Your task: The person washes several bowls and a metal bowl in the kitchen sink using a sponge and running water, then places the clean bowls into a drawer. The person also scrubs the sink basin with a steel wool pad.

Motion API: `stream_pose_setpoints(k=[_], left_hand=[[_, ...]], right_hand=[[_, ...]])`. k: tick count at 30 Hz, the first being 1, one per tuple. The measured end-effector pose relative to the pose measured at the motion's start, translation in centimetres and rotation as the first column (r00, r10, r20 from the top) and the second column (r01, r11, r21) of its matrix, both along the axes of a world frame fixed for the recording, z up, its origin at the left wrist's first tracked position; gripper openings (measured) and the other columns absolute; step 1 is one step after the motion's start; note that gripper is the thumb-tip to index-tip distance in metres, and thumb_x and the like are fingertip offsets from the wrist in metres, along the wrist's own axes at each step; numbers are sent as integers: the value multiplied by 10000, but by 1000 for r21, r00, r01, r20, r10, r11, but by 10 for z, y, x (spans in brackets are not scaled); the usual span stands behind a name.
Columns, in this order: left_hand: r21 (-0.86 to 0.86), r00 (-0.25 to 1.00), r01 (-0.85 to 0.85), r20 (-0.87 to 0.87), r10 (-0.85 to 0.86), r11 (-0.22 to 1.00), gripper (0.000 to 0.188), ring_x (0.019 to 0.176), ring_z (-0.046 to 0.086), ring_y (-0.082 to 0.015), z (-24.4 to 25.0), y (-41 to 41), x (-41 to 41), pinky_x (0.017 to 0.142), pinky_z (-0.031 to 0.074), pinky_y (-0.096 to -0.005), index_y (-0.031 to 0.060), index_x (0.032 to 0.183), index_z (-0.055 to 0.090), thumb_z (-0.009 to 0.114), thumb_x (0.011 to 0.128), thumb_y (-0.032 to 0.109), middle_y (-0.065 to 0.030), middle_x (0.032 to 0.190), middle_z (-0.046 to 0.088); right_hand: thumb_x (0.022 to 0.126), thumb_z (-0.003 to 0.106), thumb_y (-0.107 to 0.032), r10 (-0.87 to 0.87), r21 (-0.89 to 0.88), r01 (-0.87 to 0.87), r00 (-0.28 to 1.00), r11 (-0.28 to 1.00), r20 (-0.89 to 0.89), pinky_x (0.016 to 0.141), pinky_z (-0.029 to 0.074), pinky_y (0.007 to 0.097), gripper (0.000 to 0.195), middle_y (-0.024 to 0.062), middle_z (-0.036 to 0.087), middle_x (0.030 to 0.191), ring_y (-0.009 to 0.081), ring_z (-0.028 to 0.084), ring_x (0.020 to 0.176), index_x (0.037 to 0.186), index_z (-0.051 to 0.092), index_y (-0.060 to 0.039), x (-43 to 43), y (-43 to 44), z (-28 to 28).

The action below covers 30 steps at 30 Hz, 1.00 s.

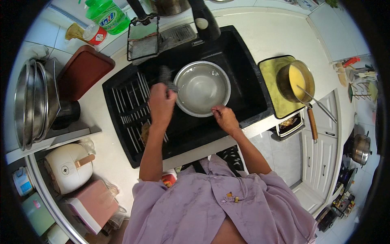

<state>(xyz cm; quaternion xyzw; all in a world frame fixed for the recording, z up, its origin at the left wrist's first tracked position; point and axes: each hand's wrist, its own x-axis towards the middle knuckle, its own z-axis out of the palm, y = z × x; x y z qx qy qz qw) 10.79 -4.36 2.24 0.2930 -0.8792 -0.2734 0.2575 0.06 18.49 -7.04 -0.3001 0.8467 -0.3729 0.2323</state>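
Note:
A round metal bowl (202, 88) with clear liquid in it sits within the black sink (243, 76). At its near right rim, my right hand (225, 119) pinches the edge between thumb and fingers. My left hand (162, 103) is left of the bowl, over the sink's rack side, and grips a dark grey cloth or scouring pad (167, 77). Motion blurs that pad, so its exact kind cannot be told. Metal bars of a drain rack (134, 97) run beneath my left forearm, with a brownish scrubber (145, 132) partly hidden by it.
Right of the sink, a saucepan (281, 80) of yellow liquid with a metal utensil stands on a yellow-green mat (268, 88), its wooden handle (311, 122) overhanging the counter edge. A black faucet (205, 24) and sponge basket (143, 45) rise behind. Leftward are a brown board (86, 70) and white appliance (71, 167).

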Motion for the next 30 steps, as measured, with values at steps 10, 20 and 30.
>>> stream_pose_setpoints(k=[10, 20, 30], left_hand=[[-58, 840, 70, 542, -28, 996, 389, 1022, 545, -340, -192, 72, -101, 795, 495, -471, 17, 1086, 587, 705, 748, 169, -161, 1056, 567], [760, 981, -184, 105, 161, 623, 521, 1008, 611, -303, -128, 58, -121, 870, 473, -403, -23, 1172, 577, 745, 726, 188, -182, 1100, 627], [825, 830, -48, -281, 482, 563, 541, 983, 586, -283, -165, 23, -332, 879, 458, -367, -41, 1164, 547, 761, 700, 137, -163, 1087, 613]], right_hand=[[934, 556, -54, 32, -280, 126, 865, 952, 500, 663, 497, 244, 129, 43, 648, 869, 98, 607, 759, 995, 650, 11, -37, 26, 54], [939, 556, -84, -44, -217, 148, 906, 965, 421, 672, 487, 236, 153, 46, 639, 892, 90, 601, 750, 1029, 638, 9, -70, 79, 76], [960, 548, -152, -29, -112, 128, 773, 985, 633, 655, 458, 214, 181, 14, 664, 973, 76, 609, 812, 1078, 632, -44, -68, 123, 91]])
